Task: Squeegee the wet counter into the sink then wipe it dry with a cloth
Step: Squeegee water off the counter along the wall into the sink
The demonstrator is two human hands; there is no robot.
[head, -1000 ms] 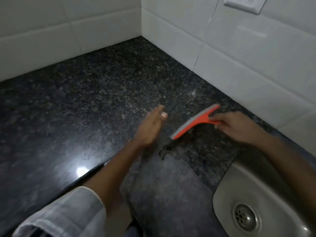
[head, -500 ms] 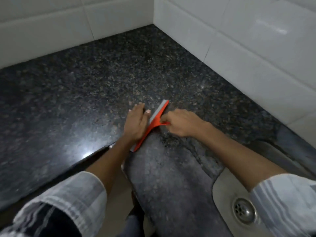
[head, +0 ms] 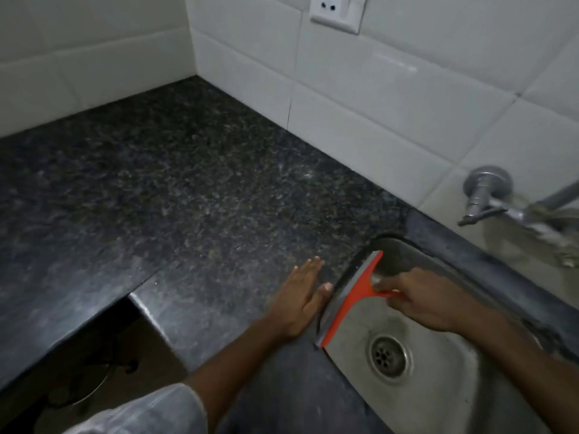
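Counter (head: 194, 195) bare | squeegee (head: 347, 296) at sink (head: 445, 383) edge, right hand (head: 423, 302) gripping | left hand (head: 300, 296) flat, open

We see a dim, slightly soft picture: the dark granite counter (head: 188, 189) swallows light, while the white wall tiles (head: 391, 98) catch a faint sheen (brightest near the socket (head: 336, 10)). Tile lines bow towards the edges, and the sleeve (head: 141, 411) below is blurred.

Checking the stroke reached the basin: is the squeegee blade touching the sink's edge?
Touching. In the head view, the squeegee, gripped by the right hand, lies along the sink left rim with no gap showing between them.
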